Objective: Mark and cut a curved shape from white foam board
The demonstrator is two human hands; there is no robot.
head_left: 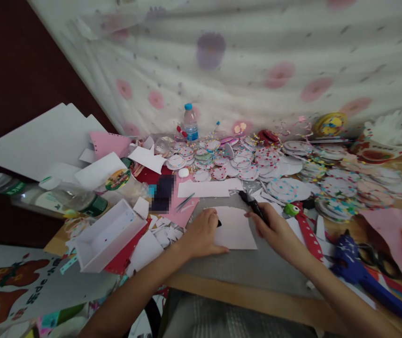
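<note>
A white piece of card (pixel 235 230) with a curved top edge lies on the grey work surface in front of me. My left hand (pixel 203 233) rests on its left side, fingers curled and thumb stretched along the lower edge. A small black piece (pixel 219 223), like a cap, pokes out from under those fingers. My right hand (pixel 269 225) is closed around a black marker-like pen (pixel 253 205), its tip pointing up and left, off the card. Just beyond lies a white paper strip (pixel 204 188) on a pink sheet, with tweezers (pixel 186 201) beside it.
Stacks of dotted paper discs (pixel 267 157) fill the back, with a water bottle (pixel 191 124) behind. A white open box (pixel 111 234) and lying bottles (pixel 77 197) are at left. At right are a blue glue gun (pixel 366 277), scissors (pixel 379 258) and a pink sheet (pixel 391 234).
</note>
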